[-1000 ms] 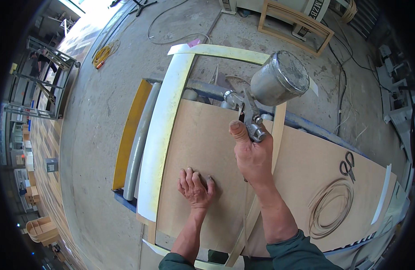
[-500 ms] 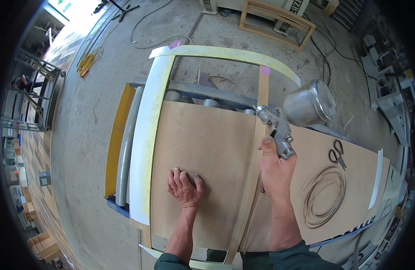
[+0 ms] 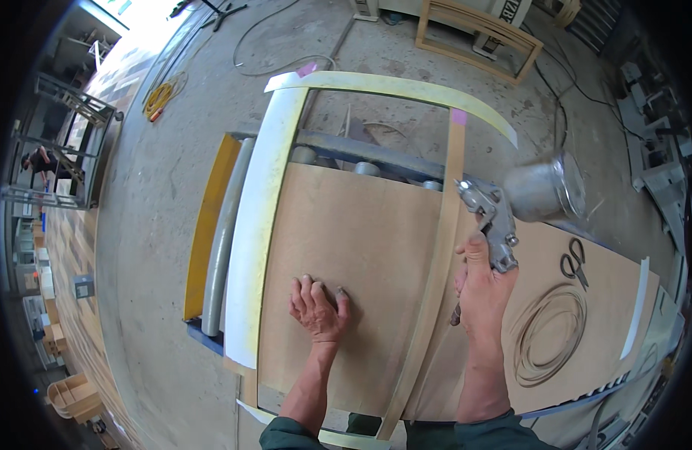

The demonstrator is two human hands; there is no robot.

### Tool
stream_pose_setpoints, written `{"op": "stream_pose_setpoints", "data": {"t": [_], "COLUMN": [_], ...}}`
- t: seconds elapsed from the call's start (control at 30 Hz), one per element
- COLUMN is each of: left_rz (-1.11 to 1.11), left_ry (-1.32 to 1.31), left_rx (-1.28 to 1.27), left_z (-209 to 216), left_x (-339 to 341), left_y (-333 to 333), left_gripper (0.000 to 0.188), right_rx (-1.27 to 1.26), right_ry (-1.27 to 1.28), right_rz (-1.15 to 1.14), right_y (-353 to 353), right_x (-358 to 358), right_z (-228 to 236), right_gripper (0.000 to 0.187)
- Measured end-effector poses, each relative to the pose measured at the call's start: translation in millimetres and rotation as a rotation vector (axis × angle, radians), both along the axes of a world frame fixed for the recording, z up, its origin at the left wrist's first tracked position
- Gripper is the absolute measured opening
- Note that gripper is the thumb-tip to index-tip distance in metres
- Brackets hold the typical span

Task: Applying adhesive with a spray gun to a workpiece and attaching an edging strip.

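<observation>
My right hand [image 3: 490, 289] is wrapped round the grip of a metal spray gun [image 3: 499, 225]. The gun's silvery cup [image 3: 544, 189] leans out to the right, and its nozzle is beside the top part of a narrow wooden rail [image 3: 440, 277]. My left hand [image 3: 318, 311], palm down with fingers spread and partly bent, is over a light brown board [image 3: 353, 232]; whether it presses on the board I cannot tell. Around that board runs a frame with a white left side piece [image 3: 248, 247], edged in pale yellow, and a curved yellowish top strip [image 3: 391, 88].
Right of the rail, black-handled scissors [image 3: 574, 262] and a coil of thin brown strip [image 3: 550, 335] lie on another brown board [image 3: 496, 360]. Metal rollers [image 3: 367, 169] show behind the boards. A yellow bar [image 3: 208, 232] stands left; hoses and cables [image 3: 162, 97] lie on the concrete floor.
The whole view has shifted, so the scene sits farther right. My right hand and the spray gun have moved slightly right relative to the rail. My left hand stays over the board.
</observation>
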State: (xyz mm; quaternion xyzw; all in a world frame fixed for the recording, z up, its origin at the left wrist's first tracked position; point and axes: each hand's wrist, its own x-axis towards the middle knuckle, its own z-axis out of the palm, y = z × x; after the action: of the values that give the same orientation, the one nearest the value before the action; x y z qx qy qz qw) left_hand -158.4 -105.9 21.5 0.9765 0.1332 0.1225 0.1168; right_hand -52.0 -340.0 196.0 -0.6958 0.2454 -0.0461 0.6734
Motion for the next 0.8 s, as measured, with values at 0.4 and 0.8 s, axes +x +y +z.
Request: {"op": "stream_pose_setpoints", "data": {"t": [0.4, 0.8], "left_rz": [-0.011, -0.015], "left_ry": [-0.003, 0.010], "left_rx": [0.015, 0.024], "left_z": [-4.3, -2.2], "left_x": [0.9, 1.3], "left_y": [0.7, 4.2], "left_gripper": [0.049, 0.049], "right_rx": [0.078, 0.147], "right_ry": [-0.035, 0.124], "right_rz": [0.297, 0.422], "right_y": [31.2, -1.6], "right_x": [75.3, 6.6], "right_z": [-4.4, 10.0], "right_gripper": [0.050, 0.058]}}
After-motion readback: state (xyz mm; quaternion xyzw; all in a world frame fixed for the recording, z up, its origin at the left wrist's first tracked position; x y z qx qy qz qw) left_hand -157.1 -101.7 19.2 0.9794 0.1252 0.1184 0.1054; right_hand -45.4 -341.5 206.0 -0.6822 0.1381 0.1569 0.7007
